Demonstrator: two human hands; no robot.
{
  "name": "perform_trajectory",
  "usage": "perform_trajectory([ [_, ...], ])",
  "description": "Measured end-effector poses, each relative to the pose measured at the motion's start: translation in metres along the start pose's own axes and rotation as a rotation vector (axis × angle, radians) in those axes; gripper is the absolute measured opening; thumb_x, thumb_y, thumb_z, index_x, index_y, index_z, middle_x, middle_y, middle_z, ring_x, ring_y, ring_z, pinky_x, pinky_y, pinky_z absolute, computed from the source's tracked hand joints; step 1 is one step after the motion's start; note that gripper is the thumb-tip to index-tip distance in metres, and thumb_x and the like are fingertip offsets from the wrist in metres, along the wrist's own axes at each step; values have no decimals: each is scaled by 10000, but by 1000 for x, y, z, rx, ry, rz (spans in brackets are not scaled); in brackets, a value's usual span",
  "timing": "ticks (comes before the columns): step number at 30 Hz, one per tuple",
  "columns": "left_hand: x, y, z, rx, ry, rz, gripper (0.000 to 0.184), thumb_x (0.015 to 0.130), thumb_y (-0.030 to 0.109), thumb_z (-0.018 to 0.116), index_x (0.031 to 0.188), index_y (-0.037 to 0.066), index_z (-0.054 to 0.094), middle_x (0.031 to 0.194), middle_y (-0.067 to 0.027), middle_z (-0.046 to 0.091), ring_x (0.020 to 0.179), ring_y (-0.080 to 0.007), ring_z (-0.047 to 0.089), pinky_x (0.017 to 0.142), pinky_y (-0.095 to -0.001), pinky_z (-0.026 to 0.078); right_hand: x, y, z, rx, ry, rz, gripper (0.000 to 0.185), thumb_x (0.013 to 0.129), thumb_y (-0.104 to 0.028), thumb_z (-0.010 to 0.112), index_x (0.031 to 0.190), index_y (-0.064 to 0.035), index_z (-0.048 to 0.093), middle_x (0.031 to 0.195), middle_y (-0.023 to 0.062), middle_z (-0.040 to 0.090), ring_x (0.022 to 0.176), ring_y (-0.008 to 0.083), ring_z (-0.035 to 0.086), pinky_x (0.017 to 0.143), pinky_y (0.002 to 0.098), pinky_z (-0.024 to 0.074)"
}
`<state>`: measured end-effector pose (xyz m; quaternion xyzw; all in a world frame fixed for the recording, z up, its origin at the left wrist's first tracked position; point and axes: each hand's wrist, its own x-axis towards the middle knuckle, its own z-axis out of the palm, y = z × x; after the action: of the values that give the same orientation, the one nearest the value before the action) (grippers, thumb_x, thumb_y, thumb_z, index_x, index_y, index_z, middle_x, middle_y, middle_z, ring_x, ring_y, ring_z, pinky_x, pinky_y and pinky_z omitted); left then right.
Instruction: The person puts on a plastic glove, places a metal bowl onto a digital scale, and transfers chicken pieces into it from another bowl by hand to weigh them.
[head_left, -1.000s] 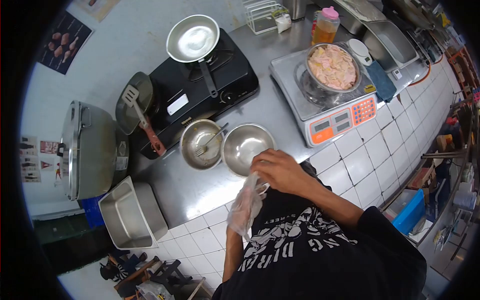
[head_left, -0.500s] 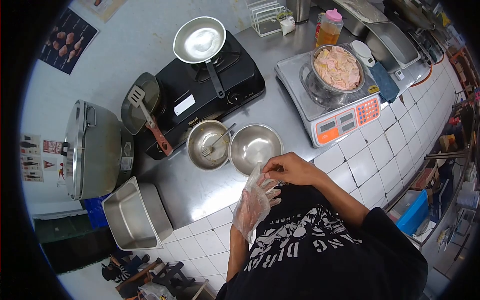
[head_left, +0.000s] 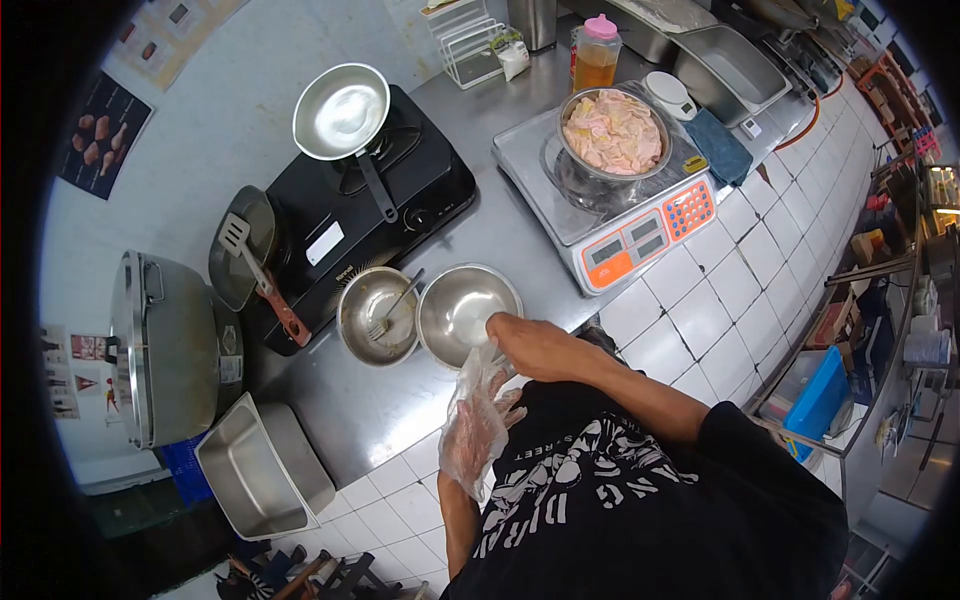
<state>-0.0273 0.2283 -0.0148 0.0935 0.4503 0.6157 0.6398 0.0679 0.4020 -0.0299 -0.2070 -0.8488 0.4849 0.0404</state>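
My left hand (head_left: 472,432) is inside a loose, clear plastic glove (head_left: 478,385), its fingers spread in front of my shirt. My right hand (head_left: 532,345) has its fingers closed on the glove's upper end and stretches the plastic upward. Just beyond the hands stands an empty steel bowl (head_left: 465,300) at the counter's front edge. Beside it on the left is a second steel bowl (head_left: 372,335) with residue and a fork (head_left: 395,305) in it.
A scale (head_left: 625,245) carries a bowl of pale raw skin-like pieces (head_left: 612,132). On the stove (head_left: 425,165) sits a small pan (head_left: 342,110); a spatula (head_left: 262,275) rests across a darker pan (head_left: 235,270). A large pot (head_left: 175,340) and deep steel tray (head_left: 225,460) stand left.
The view has shifted, so the counter things sit further left. My right hand has drawn the glove's upper end out further from my left hand, over the empty bowl's near rim.
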Motion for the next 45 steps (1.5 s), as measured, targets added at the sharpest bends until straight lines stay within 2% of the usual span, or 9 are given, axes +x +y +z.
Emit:
perform_trajectory([
  [4,-2,-3,-8,-48,-35,32,881,815,641,493,1454,129,166,1415,-140,326,1122,-325,494,941,-485,415,-1,1,-12,137,41,43,254,927,-132,434,1146,-10,398,1005,187,567,880,355,580,782,398,446],
  [9,-2,2,-7,-108,-8,98,796,870,602,433,1453,130,168,1424,-142,307,1134,-333,482,955,-489,403,-11,2,-5,464,-136,64,553,867,-134,565,1335,-48,284,1058,181,601,880,285,627,790,365,488],
  [15,-4,4,-5,-102,6,101,783,875,606,416,1450,131,179,1420,-151,308,1125,-333,485,954,-488,405,-11,0,4,573,-13,49,614,834,-60,616,1355,-79,292,957,114,610,874,193,604,781,328,501],
  [21,-1,0,-7,-102,-26,100,789,865,607,435,1443,126,197,1407,-167,325,1123,-330,486,945,-485,411,-11,-6,1,578,-26,29,626,848,-44,592,1374,-77,253,929,126,612,869,195,602,771,329,499],
  [27,-1,-2,-10,-119,-25,90,781,866,595,448,1440,125,208,1414,-175,311,1138,-330,480,954,-489,404,-12,-8,4,445,-60,8,550,880,9,496,1320,-54,173,882,137,561,849,240,584,775,349,453],
  [33,-2,-3,-8,-139,-21,83,734,887,564,432,1435,122,225,1457,-144,262,1216,-332,411,999,-505,354,-9,10,24,199,39,-58,393,900,16,451,1213,-33,220,934,152,497,821,265,557,764,354,441],
  [39,-3,-3,-5,-249,-16,124,680,912,537,396,1428,121,244,1462,-125,257,1260,-330,358,1021,-517,324,-3,14,5,351,211,-98,411,896,-29,443,1242,-25,222,860,185,522,764,308,568,719,394,446],
  [43,-4,3,-4,-250,4,152,676,914,541,388,1426,122,248,1454,-124,264,1263,-332,356,1015,-518,333,-12,7,-2,539,48,113,647,860,-50,549,1351,-32,129,1016,213,585,848,253,611,786,352,470],
  [45,-3,6,-2,-254,-4,152,675,916,542,381,1425,120,249,1453,-126,261,1260,-332,362,1009,-517,343,-17,7,4,611,-39,79,696,862,-42,576,1371,-56,101,991,164,605,865,197,598,785,326,473],
])
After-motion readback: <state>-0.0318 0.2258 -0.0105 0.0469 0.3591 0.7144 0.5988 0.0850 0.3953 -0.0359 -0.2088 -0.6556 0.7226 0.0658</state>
